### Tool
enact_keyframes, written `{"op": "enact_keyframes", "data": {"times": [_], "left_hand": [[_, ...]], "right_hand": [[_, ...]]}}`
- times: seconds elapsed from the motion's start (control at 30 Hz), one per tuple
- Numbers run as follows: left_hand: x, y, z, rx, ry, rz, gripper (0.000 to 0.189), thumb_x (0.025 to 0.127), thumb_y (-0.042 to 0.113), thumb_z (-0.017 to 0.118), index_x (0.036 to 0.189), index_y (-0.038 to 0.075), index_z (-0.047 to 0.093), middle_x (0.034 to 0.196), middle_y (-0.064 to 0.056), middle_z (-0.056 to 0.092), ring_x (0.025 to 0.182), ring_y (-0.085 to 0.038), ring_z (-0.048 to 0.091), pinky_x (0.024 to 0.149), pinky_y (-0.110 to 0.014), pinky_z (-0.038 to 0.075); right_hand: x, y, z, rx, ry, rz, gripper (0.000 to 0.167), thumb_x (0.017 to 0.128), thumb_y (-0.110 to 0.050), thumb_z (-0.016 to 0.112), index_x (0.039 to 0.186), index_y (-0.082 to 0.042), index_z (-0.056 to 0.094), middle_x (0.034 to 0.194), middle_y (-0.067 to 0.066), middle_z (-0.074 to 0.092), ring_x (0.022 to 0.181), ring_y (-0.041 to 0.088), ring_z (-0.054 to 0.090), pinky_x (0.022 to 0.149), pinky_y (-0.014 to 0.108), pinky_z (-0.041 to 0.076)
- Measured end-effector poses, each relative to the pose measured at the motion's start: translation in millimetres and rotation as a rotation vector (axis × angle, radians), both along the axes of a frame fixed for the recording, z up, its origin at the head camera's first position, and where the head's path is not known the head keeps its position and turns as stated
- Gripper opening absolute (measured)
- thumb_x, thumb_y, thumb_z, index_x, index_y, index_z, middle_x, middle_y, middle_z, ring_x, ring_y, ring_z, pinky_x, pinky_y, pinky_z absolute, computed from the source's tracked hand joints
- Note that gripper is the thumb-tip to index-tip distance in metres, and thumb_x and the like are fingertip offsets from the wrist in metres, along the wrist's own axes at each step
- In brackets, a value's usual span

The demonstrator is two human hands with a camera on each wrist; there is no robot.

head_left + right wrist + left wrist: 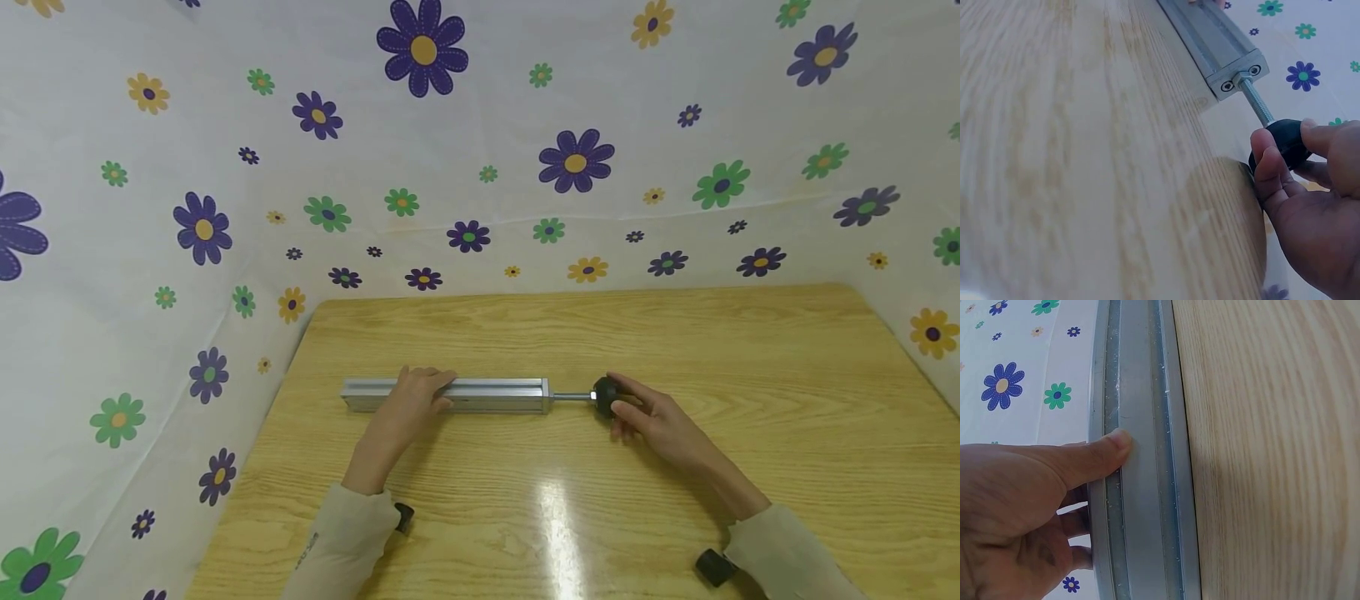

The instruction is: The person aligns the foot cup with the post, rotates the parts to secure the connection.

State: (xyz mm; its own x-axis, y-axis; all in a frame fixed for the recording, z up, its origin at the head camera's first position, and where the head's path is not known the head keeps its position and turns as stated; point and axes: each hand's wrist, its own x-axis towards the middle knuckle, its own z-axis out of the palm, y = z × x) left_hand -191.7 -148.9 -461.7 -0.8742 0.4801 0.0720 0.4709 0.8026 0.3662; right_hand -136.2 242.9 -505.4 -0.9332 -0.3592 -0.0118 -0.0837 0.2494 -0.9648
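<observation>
A long silver aluminium profile (495, 398) lies crosswise on the wooden table. My left hand (411, 404) grips it left of its middle; in the left wrist view the thumb (1113, 450) presses on the grooved face and the other fingers go behind the edge. From the end plate (1244, 74) at its right end sticks out a threaded rod (1257, 103), with a nut against the plate. On the rod's outer end sits a round black levelling foot (602, 397). Thumb and fingers of my right hand (663, 425) pinch this foot around its rim.
The wood-grain table (787, 375) reaches back to a white cloth (487, 108) printed with flowers, which also hangs at both sides. A bright reflection shows on the tabletop near the front. Black wrist devices (715, 567) are at both sleeves.
</observation>
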Motion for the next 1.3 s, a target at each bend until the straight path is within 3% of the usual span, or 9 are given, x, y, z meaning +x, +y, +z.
{"op": "enact_keyframes", "data": {"times": [0.13, 0.33, 0.53, 0.63, 0.77, 0.9, 1.07, 1.17, 1.3], "left_hand": [[0.8, -0.1, 0.7, 0.010, 0.019, -0.009, 0.044, 0.089, 0.010, 0.078, 0.131, 0.000, 0.068, 0.125, -0.022, 0.069, 0.120, -0.041, 0.063, 0.114, -0.072, 0.031], [0.0, -0.5, -0.4, 0.013, 0.019, -0.013, 0.044, 0.090, 0.010, 0.077, 0.131, 0.000, 0.068, 0.126, -0.022, 0.069, 0.120, -0.042, 0.063, 0.115, -0.072, 0.030], [0.3, -0.5, -0.4, 0.025, 0.019, -0.011, 0.044, 0.090, 0.010, 0.078, 0.131, 0.000, 0.068, 0.126, -0.022, 0.069, 0.120, -0.042, 0.063, 0.115, -0.071, 0.029], [0.7, -0.3, 0.0, 0.027, 0.028, -0.010, 0.044, 0.089, 0.009, 0.078, 0.131, 0.000, 0.068, 0.125, -0.022, 0.069, 0.119, -0.041, 0.064, 0.115, -0.071, 0.030], [0.9, -0.4, 0.3, 0.028, 0.032, -0.012, 0.043, 0.089, 0.009, 0.078, 0.130, 0.001, 0.068, 0.123, -0.022, 0.070, 0.118, -0.041, 0.064, 0.114, -0.071, 0.030], [0.3, -0.6, -0.1, 0.017, 0.031, -0.017, 0.043, 0.089, 0.009, 0.078, 0.130, 0.001, 0.068, 0.123, -0.022, 0.070, 0.118, -0.042, 0.064, 0.114, -0.072, 0.031], [-0.2, -0.6, -0.5, 0.017, 0.020, -0.013, 0.044, 0.090, 0.010, 0.078, 0.131, 0.001, 0.068, 0.124, -0.022, 0.069, 0.119, -0.041, 0.064, 0.115, -0.071, 0.030], [-0.2, -0.7, -0.9, 0.016, 0.018, -0.012, 0.043, 0.090, 0.010, 0.077, 0.131, 0.001, 0.068, 0.125, -0.022, 0.069, 0.120, -0.041, 0.064, 0.115, -0.071, 0.030], [0.1, -0.6, -0.4, 0.019, 0.016, -0.013, 0.043, 0.090, 0.010, 0.077, 0.131, 0.001, 0.068, 0.125, -0.022, 0.069, 0.119, -0.042, 0.064, 0.115, -0.071, 0.030]], "right_hand": [[0.0, -0.9, 1.8, -0.004, -0.001, -0.014, 0.057, 0.111, -0.014, 0.050, 0.159, 0.007, 0.027, 0.091, 0.022, 0.068, 0.076, 0.022, 0.063, 0.068, 0.027, 0.056], [1.6, -2.6, 1.5, 0.071, 0.023, -0.049, 0.065, 0.104, -0.007, 0.062, 0.159, 0.003, 0.030, 0.124, 0.026, 0.056, 0.079, 0.017, 0.060, 0.067, 0.025, 0.051], [0.4, -2.9, -0.6, -0.026, 0.031, -0.025, 0.063, 0.103, 0.003, 0.058, 0.158, 0.004, 0.028, 0.149, 0.029, 0.039, 0.079, 0.021, 0.062, 0.066, 0.025, 0.053], [0.1, -1.7, -1.2, -0.019, 0.016, -0.018, 0.061, 0.105, -0.001, 0.057, 0.159, 0.003, 0.029, 0.135, 0.027, 0.050, 0.080, 0.021, 0.063, 0.067, 0.026, 0.053], [-0.4, 0.1, -1.3, 0.019, 0.010, -0.004, 0.060, 0.109, -0.008, 0.053, 0.161, 0.002, 0.026, 0.103, 0.021, 0.063, 0.078, 0.021, 0.061, 0.069, 0.026, 0.054], [-1.3, 1.0, -1.5, 0.026, 0.019, 0.014, 0.058, 0.112, -0.013, 0.048, 0.161, 0.004, 0.023, 0.090, 0.018, 0.067, 0.077, 0.022, 0.062, 0.069, 0.027, 0.055], [-2.1, -0.2, -1.5, 0.015, 0.029, 0.012, 0.056, 0.113, -0.014, 0.045, 0.160, 0.006, 0.023, 0.092, 0.019, 0.067, 0.076, 0.023, 0.062, 0.068, 0.028, 0.055], [-1.5, -1.1, -0.3, 0.038, 0.024, -0.006, 0.058, 0.111, -0.014, 0.050, 0.160, 0.005, 0.025, 0.096, 0.022, 0.065, 0.077, 0.022, 0.062, 0.067, 0.028, 0.055], [-0.2, -1.5, 1.0, 0.047, 0.021, -0.016, 0.065, 0.107, -0.009, 0.059, 0.160, 0.004, 0.026, 0.131, 0.034, 0.055, 0.081, 0.020, 0.064, 0.065, 0.028, 0.054]]}}
